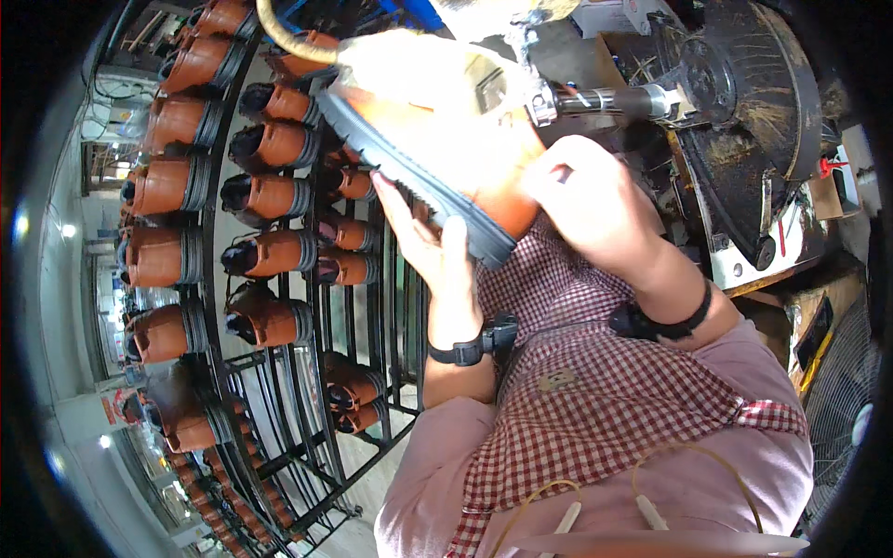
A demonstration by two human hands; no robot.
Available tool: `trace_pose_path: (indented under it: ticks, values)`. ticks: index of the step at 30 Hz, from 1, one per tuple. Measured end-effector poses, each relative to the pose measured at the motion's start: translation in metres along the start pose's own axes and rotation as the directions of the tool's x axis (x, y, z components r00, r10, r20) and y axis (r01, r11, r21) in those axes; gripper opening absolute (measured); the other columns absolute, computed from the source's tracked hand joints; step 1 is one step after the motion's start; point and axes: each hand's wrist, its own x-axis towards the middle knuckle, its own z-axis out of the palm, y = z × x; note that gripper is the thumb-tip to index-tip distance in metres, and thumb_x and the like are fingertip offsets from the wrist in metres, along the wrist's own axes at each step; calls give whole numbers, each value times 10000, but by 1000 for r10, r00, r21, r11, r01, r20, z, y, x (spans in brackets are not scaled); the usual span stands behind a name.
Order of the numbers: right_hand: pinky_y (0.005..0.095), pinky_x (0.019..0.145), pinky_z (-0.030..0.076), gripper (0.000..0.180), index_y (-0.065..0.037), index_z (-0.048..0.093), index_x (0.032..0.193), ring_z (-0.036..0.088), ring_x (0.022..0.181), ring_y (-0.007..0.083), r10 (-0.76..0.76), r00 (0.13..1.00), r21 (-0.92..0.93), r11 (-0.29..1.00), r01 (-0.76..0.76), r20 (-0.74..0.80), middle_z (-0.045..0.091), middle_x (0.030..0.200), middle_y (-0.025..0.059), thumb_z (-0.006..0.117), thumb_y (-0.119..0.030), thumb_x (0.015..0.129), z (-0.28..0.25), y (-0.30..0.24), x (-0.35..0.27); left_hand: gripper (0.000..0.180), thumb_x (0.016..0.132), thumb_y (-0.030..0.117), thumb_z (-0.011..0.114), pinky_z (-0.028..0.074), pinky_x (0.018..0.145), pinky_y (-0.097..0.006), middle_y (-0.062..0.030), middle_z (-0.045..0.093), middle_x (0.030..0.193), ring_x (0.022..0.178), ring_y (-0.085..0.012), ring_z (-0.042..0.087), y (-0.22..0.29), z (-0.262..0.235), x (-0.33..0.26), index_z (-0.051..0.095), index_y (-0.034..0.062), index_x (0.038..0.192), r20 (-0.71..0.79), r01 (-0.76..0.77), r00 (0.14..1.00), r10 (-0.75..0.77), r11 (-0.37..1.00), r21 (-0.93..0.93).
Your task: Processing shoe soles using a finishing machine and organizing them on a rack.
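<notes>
I hold an orange-brown boot point(437, 121) with a dark ridged sole up in front of my chest, its sole edge facing left and down. My left hand point(428, 246) supports the sole from below, fingers curled over its edge. From the right, my right hand point(591, 209) grips the boot's upper. The boot's top is pressed near a metal spindle point(605, 100) of a dark machine at the upper right. The far part of the boot is washed out by glare.
A black metal rack point(279, 372) on my left carries several rows of matching orange-brown boots point(270, 197). A dark, dirty machine housing point(744, 139) stands at the right. My checked apron point(595, 391) fills the lower middle. Pale floor shows below the rack.
</notes>
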Motion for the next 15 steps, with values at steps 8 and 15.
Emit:
trace_pose_path:
  ticks: [8, 15]
  values:
    - [278, 679, 506, 150, -9, 654, 875, 621, 705, 197, -87, 995, 197, 976, 95, -47, 617, 759, 86, 726, -43, 749, 5, -3, 10, 836, 753, 198, 569, 362, 1060, -501, -193, 315, 1483, 1295, -361, 410, 0, -30, -3, 214, 104, 1504, 27, 210, 973, -231, 820, -533]
    - [344, 783, 549, 358, -65, 673, 1078, 673, 906, 305, -504, 787, -277, 747, 604, 356, 677, 1058, 130, 739, -132, 733, 3, -33, 13, 666, 812, 296, 491, 344, 1064, -540, -180, 425, 1415, 1280, -373, 427, -3, -64, -15, 359, 77, 1427, 188, 315, 931, -314, 423, -850]
